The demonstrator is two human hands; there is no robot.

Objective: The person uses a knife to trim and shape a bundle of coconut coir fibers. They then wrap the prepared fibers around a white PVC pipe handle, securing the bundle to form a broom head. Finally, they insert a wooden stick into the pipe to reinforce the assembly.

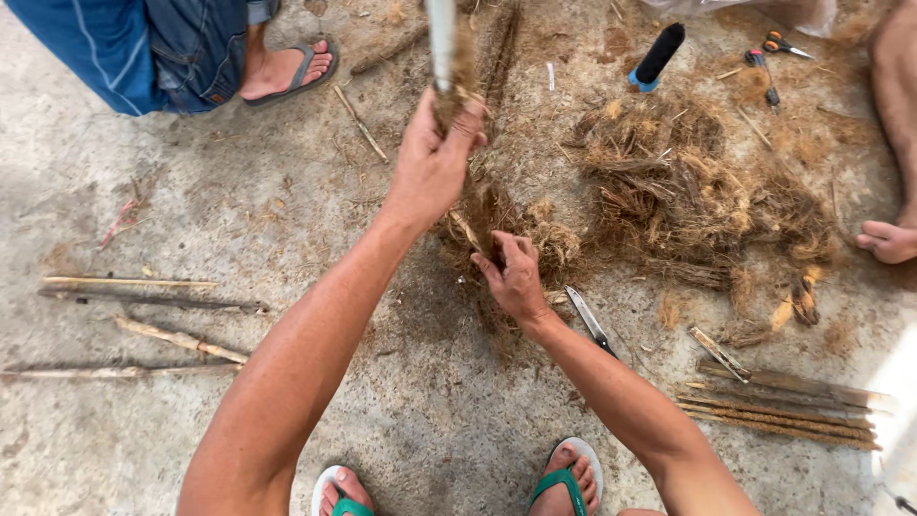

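My left hand (432, 158) is closed around the upper part of a long stick (441, 43) wrapped in brown coconut fibre, held upright over the concrete floor. Lower down, my right hand (513, 277) pinches the loose fibre bundle (487, 210) hanging at the stick's base. A small knife (590, 320) lies on the floor just right of my right wrist. My feet in green flip-flops (564, 483) show at the bottom edge.
A big heap of coconut fibre (688, 186) lies to the right. Split sticks lie at left (143, 287) and lower right (783, 406). A black brush (657, 55) and scissors (783, 43) rest at top right. Another person's sandalled foot (287, 67) is top left, a bare foot (888, 239) at right.
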